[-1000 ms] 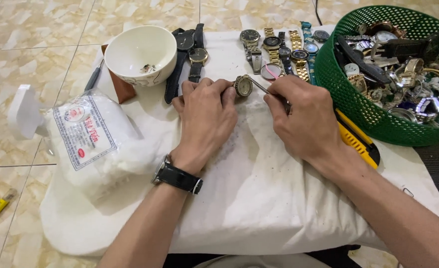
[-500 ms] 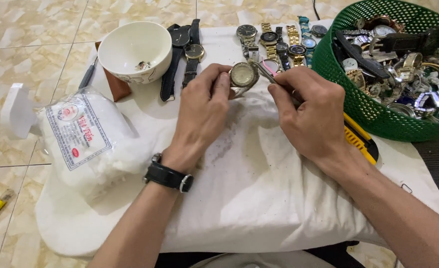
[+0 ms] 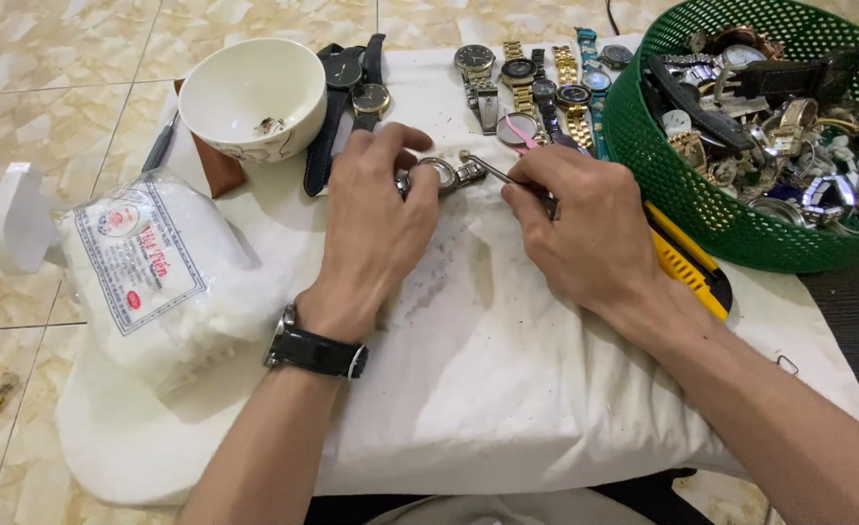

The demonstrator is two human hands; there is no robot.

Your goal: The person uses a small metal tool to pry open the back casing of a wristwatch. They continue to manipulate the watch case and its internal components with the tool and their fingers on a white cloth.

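Note:
My left hand [image 3: 376, 228] rests on the white cloth [image 3: 488, 389] and pinches a small silver watch [image 3: 439, 175] flat against it. A black wristwatch sits on that wrist. My right hand [image 3: 580, 228] grips thin metal tweezers [image 3: 483, 167], whose tip touches the watch's right side beside the bracelet lug. Both hands lie just in front of a row of watches [image 3: 532, 83] laid out at the cloth's far edge.
A white bowl [image 3: 250, 92] with small parts stands far left. Black-strap watches [image 3: 352, 87] lie beside it. A green basket [image 3: 682, 194] full of watches fills the right. A yellow utility knife [image 3: 687, 262] lies near my right wrist. A bag of white cotton [image 3: 157, 272] sits at left.
The watch, held up with its face toward me half a second ago, now lies down on the cloth. Both hands lowered with it, and the tweezers' tip meets its side.

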